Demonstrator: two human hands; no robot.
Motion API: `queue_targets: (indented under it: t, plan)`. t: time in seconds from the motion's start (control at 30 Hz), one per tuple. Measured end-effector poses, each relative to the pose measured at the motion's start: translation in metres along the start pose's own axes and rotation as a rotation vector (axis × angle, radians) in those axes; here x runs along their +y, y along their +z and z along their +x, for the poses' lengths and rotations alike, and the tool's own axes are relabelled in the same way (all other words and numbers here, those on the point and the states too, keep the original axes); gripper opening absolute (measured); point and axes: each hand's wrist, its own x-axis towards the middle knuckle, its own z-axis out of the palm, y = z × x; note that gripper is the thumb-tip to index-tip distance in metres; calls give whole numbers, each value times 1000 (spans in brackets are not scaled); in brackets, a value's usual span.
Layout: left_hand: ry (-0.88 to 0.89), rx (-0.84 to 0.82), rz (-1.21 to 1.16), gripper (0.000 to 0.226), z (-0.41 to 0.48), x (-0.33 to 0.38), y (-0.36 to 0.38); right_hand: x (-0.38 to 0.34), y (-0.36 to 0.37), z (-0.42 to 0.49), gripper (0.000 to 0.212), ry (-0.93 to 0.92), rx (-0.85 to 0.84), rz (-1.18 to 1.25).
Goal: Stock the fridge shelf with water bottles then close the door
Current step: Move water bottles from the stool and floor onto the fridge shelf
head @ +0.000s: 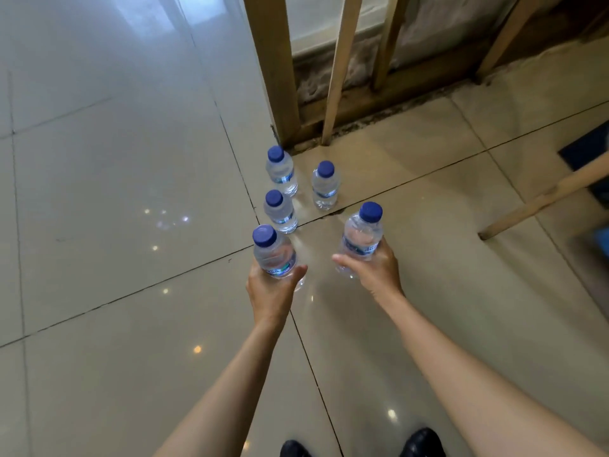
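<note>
Got my left hand (268, 288) and right hand (372, 265) each wrapped round the labelled middle of a small water bottle, three more bottles (280, 211) upright on the floor, and they're probably light but squishy, so easy squeeze.

Both forearms are bare, with no sleeves, watch or rings showing on the left hand (268, 285) or right hand (375, 268). Glossy black shoes (423, 441) peek in at the bottom edge.
</note>
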Motion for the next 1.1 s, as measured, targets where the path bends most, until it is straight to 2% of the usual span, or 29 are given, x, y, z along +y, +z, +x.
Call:
queue_targets:
  t: [0.2, 0.43, 0.57, 0.73, 0.93, 1.1]
  plan:
    - [125, -143, -21, 35, -49, 129, -19, -109, -64, -63, 42, -26, 56, 37]
    - [340, -355, -119, 52, -131, 327, -61, -287, -163, -154, 43, -134, 93, 155]
    - [489, -459, -154, 49, -189, 448, -89, -400, -227, -219, 39, -205, 154, 193]
    - [710, -569, -141, 53, -267, 588, -109, -527, -314, -306, 45, -353, 270, 235]
    - [895, -790, -189, 50, -367, 731, -84, -625, -431, -397, 51, -534, 455, 260]
    - [1064, -935, -291, 43, -471, 835, -34, -675, -540, -460, 52, -636, 588, 191]
